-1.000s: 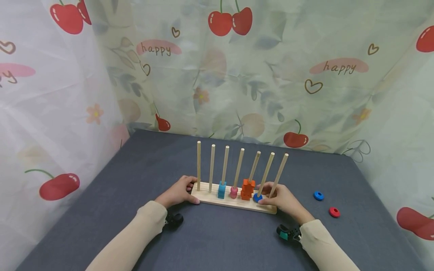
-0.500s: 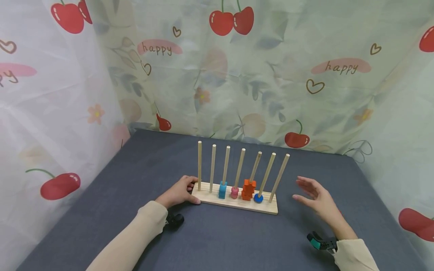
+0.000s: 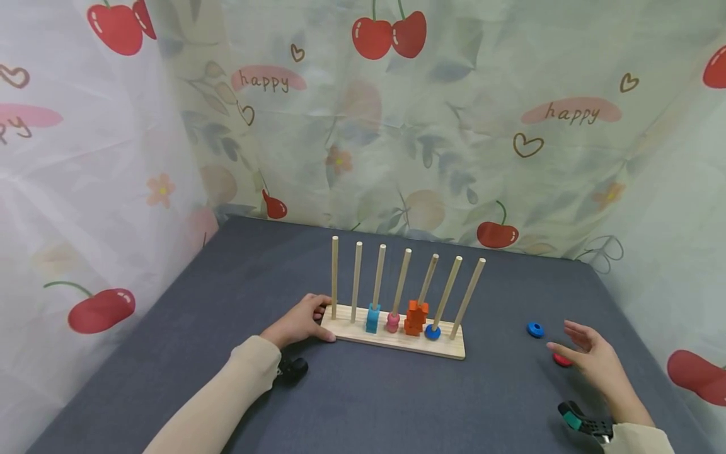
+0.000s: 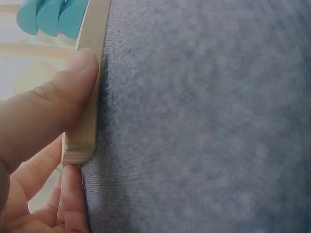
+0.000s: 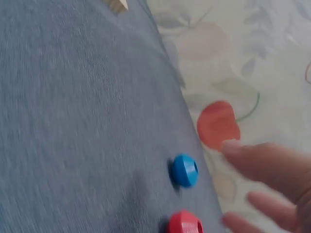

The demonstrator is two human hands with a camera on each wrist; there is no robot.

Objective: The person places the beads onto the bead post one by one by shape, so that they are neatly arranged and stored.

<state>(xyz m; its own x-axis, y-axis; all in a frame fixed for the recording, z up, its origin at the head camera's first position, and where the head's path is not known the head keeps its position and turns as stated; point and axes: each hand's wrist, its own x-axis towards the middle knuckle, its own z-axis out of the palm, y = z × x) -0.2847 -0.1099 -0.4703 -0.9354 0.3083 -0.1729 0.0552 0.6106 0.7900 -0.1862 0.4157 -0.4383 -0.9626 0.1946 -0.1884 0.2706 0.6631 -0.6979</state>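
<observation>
In the head view, a pale wooden peg board (image 3: 377, 340) with several upright pegs stands mid-table. My left hand (image 3: 299, 323) grips its left end; the left wrist view shows the thumb (image 4: 53, 107) against the front edge and fingers around the end. On the pegs sit light-blue pieces (image 3: 372, 318), pink beads (image 3: 392, 323), orange pieces (image 3: 416, 318) and a blue bead (image 3: 433, 332). To the right, my right hand (image 3: 601, 366) hovers with fingers spread, holding nothing. Beneath it lies a red bead (image 3: 561, 360), partly covered by the hand. Just left is a loose blue bead (image 5: 184, 171).
A dark grey cloth (image 3: 363, 403) covers the table. Patterned curtains (image 3: 431, 157) hang behind it and at both sides. A camera strap (image 3: 584, 421) circles the right wrist, and a black wrist camera (image 3: 293, 369) sits by the left.
My right hand has left the board's right end and moved right, over the loose beads. The blue bead stays on its peg. My left hand keeps its place on the board.
</observation>
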